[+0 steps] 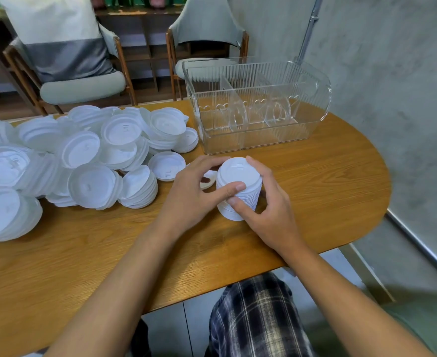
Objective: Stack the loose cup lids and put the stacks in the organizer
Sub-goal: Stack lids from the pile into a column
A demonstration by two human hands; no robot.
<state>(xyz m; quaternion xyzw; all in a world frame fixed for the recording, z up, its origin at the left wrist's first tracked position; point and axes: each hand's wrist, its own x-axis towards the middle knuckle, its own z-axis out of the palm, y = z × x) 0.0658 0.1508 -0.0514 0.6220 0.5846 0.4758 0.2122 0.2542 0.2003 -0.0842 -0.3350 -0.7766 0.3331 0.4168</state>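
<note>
Both forearms reach forward, left hand (193, 193) and right hand (270, 211) curled round the lid stack (238, 173) between them

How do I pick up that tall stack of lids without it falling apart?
Hold the stack of lids by its sides, low down, a hand from each side. It stands upright, and lifting the top would probably split it.

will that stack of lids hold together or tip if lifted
Probably light: the stack of lids looks like thin plastic. Tightly nested, it likely lifts whole with the left hand and right hand gripping its sides. Fairly tall, it might tip if pushed.
</note>
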